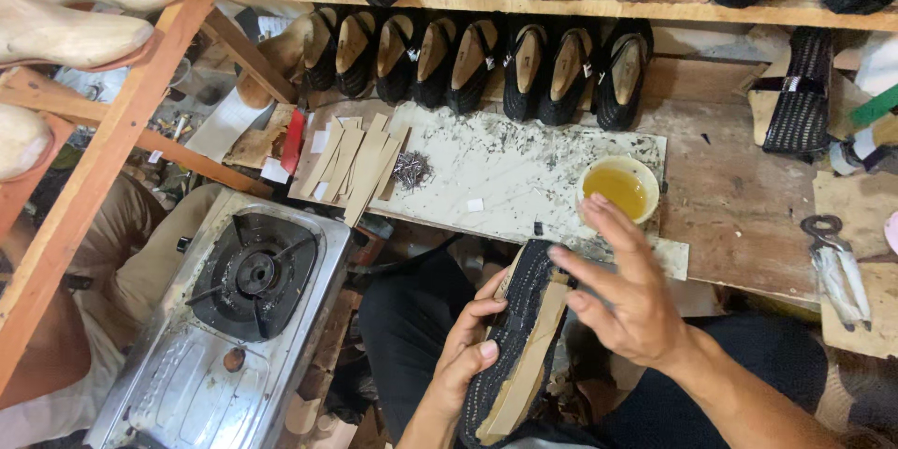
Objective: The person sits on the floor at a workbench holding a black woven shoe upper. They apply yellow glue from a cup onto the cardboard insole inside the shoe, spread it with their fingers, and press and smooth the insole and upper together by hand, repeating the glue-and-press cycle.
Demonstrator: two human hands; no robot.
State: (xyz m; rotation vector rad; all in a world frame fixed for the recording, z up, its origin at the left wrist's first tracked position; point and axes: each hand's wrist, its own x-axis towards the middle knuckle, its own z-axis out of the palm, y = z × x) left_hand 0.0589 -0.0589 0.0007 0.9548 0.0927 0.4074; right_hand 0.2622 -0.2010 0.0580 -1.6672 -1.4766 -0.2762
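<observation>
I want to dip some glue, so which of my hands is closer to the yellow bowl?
Right. The right hand hovers just below the yellow bowl, fingertips near its rim. The left hand is lower, gripping the black shoe.

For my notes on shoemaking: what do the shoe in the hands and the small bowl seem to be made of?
Shoe: black woven mesh, matte, by its open weave; the tan sole piece looks like board or leather.
Bowl: probably glazed ceramic or plastic, by its smooth, pale rim; it holds yellow liquid.

Soft even light, slight hand blur
</observation>
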